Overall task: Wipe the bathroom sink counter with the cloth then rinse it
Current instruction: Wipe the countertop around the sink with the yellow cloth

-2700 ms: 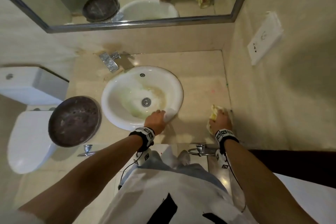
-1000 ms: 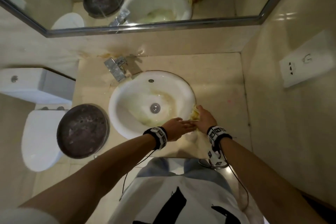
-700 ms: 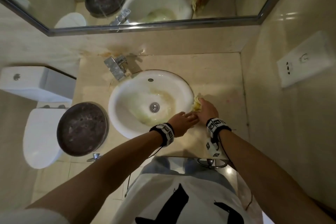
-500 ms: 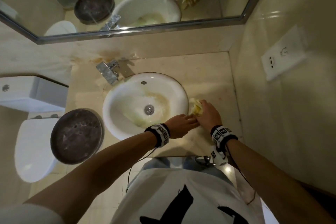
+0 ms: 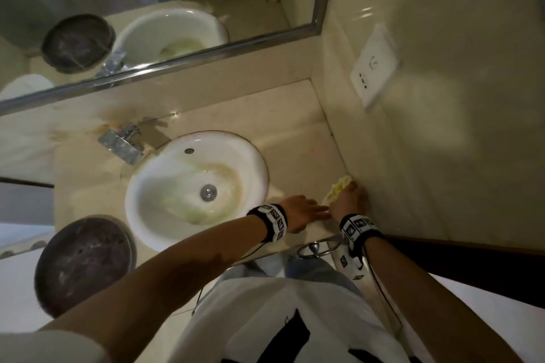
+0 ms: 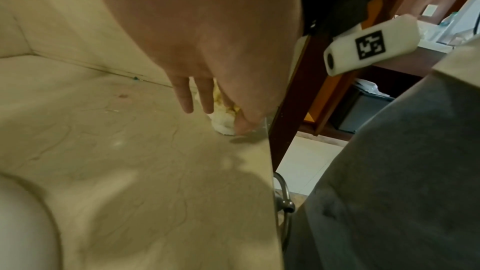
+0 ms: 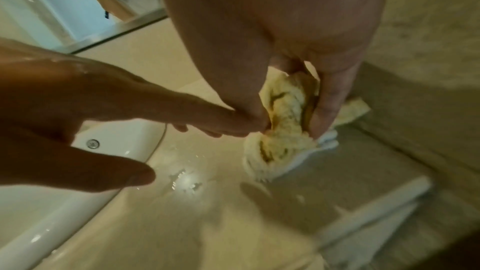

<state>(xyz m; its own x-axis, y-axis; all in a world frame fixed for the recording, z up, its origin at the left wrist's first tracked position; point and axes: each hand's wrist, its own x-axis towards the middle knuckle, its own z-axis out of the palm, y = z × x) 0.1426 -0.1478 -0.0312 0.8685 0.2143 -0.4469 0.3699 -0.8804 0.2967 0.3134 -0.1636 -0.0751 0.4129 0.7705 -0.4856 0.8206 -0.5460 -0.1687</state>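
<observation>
A crumpled yellow-white cloth [image 5: 339, 190] lies bunched on the beige marble counter [image 5: 298, 138], right of the white round sink [image 5: 165, 215] and against the side wall. My right hand [image 5: 349, 200] grips the cloth [image 7: 283, 122], thumb and fingers curled round it, pressing it onto the wet counter [image 7: 187, 202]. My left hand [image 5: 303, 212] lies flat beside it, fingers straight, fingertips touching the right hand near the cloth [image 6: 222, 118]. The left hand [image 7: 103, 118] is wet and holds nothing.
A chrome tap [image 5: 124, 143] stands behind the sink. A dark round lid [image 5: 85, 262] sits at the counter's left end, above a white toilet [image 5: 17, 298]. A wall socket [image 5: 373, 66] is on the right wall. A metal towel ring [image 5: 317, 249] hangs below the front edge.
Both hands and the cloth have moved right, from the sink's right rim to the counter's edge by the side wall. The head view has swung and tilted.
</observation>
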